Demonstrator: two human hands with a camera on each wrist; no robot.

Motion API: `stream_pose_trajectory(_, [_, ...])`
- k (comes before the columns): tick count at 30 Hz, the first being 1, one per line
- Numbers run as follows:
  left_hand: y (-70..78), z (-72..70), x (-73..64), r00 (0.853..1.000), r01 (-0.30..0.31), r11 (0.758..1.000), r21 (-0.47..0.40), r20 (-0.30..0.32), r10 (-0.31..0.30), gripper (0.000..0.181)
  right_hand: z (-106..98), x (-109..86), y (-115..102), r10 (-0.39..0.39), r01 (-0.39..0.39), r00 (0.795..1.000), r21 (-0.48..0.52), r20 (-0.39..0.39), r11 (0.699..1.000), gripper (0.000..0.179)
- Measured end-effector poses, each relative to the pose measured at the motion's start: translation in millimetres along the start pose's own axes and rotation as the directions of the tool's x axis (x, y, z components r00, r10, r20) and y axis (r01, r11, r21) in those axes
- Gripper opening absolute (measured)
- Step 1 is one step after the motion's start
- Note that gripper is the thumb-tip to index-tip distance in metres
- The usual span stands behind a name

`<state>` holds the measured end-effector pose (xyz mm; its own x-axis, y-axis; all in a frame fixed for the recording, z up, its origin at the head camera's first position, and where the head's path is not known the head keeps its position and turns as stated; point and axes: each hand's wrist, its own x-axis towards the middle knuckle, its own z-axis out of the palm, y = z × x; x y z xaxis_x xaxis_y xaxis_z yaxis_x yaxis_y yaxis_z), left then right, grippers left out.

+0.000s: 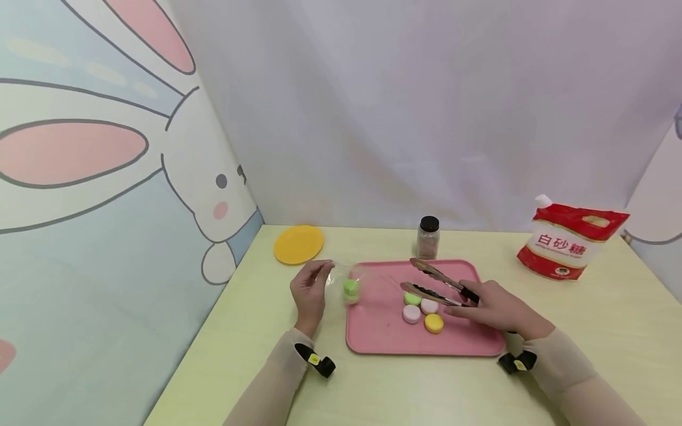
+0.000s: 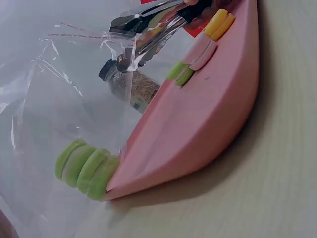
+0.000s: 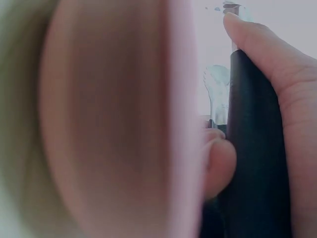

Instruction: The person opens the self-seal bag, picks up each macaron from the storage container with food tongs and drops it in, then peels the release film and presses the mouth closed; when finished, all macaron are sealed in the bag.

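My left hand [image 1: 309,296] pinches the top edge of a clear plastic bag [image 2: 44,109] at the tray's left side. Two green macarons [image 2: 86,168] lie low in the bag. With my right hand [image 1: 498,305] I grip metal tongs [image 1: 437,276] by their black handles [image 3: 257,139]; their arms are spread apart with nothing between the tips. Beneath the tongs, a pink tray [image 1: 373,340] carries a green macaron [image 1: 412,299], two pale pink macarons [image 1: 411,314] and a yellow macaron [image 1: 434,323]. The tongs partly cover the green one in the head view.
Behind the tray stands a jar [image 1: 428,244] with a black lid. A yellow plate [image 1: 298,244] lies at the back left. At the back right is a red and white sugar bag [image 1: 567,242] with a spout. A pale curtain [image 1: 426,118] closes off the table's far edge.
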<state>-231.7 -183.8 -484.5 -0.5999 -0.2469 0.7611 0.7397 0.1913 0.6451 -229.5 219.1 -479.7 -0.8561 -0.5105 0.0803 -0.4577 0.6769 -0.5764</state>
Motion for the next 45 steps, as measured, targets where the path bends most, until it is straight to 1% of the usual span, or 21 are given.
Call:
stream_pose_trajectory(2, [0.0,-2.7,3.3,1.000,-0.022,1.000,0.003,-0.018,0.022,0.014,1,1.4,0,0.004,-0.004,1.000,0.001,0.003,1.000,0.041])
stream_pose_trajectory(4, [-0.3,-5.9,5.9,0.999,-0.031,0.999,0.014,-0.033,0.031,0.014,1,2.9,1,0.008,-0.008,1.000,-0.002,0.006,1.000,0.041])
stream_pose_trajectory(6, [-0.8,-8.1,7.2,0.999,-0.025,1.000,0.018,-0.036,0.025,0.014,2,4.2,1,0.014,-0.014,1.000,-0.007,0.007,1.000,0.042])
stream_pose_trajectory(8, [-0.2,-8.5,7.1,1.000,-0.004,1.000,0.020,-0.025,0.004,0.013,3,4.9,0,0.024,-0.024,1.000,-0.006,0.004,1.000,0.042])
stream_pose_trajectory(11, [7.3,-4.5,4.3,0.999,0.043,0.999,0.032,0.023,-0.043,0.011,4,5.0,-1,0.043,-0.043,0.999,-0.004,0.009,0.999,0.043])
stream_pose_trajectory(12, [11.1,-2.0,2.7,0.997,0.060,0.997,0.049,0.041,-0.062,0.009,5,4.9,-1,0.049,-0.049,0.999,-0.004,0.010,0.999,0.043])
stream_pose_trajectory(14, [19.4,4.1,-1.2,0.991,0.097,0.991,0.095,0.087,-0.105,0.008,5,4.9,-3,0.057,-0.057,0.998,-0.006,0.007,0.998,0.043])
stream_pose_trajectory(16, [25.5,10.4,-5.6,0.980,0.124,0.982,0.140,0.136,-0.143,0.009,6,5.0,-4,0.064,-0.064,0.998,-0.009,0.001,0.998,0.043])
stream_pose_trajectory(18, [29.7,15.8,-9.0,0.972,0.128,0.976,0.178,0.172,-0.159,0.009,6,5.2,-5,0.074,-0.074,0.997,-0.012,-0.011,0.997,0.044])
stream_pose_trajectory(20, [30.9,19.0,-11.2,0.970,0.115,0.975,0.190,0.192,-0.152,0.008,6,5.2,-6,0.088,-0.088,0.996,-0.007,-0.019,0.996,0.045])
stream_pose_trajectory(26, [26.8,19.1,-12.1,0.975,0.094,0.982,0.162,0.182,-0.124,0.007,4,4.6,-8,0.122,-0.122,0.992,0.009,-0.017,0.993,0.047])
stream_pose_trajectory(33, [24.1,16.3,-15.4,0.972,0.110,0.983,0.146,0.191,-0.137,0.008,4,2.1,-10,0.147,-0.147,0.989,0.000,-0.001,0.989,0.049])
stream_pose_trajectory(37, [23.5,16.1,-16.7,0.972,0.110,0.982,0.150,0.190,-0.138,0.007,4,1.2,-10,0.154,-0.154,0.988,0.016,0.007,0.988,0.050])
stream_pose_trajectory(42, [24.2,17.6,-16.0,0.972,0.106,0.983,0.151,0.191,-0.134,0.007,0,1.7,-6,0.136,-0.136,0.991,0.035,0.009,0.990,0.052])
stream_pose_trajectory(44, [24.4,18.6,-16.4,0.971,0.113,0.983,0.146,0.194,-0.140,0.007,-5,1.7,-5,0.112,-0.112,0.994,0.007,0.014,0.994,0.054])
stream_pose_trajectory(45, [24.3,19.1,-16.7,0.970,0.114,0.983,0.145,0.196,-0.142,0.007,-8,1.7,-5,0.103,-0.103,0.994,-0.023,0.023,0.994,0.054])
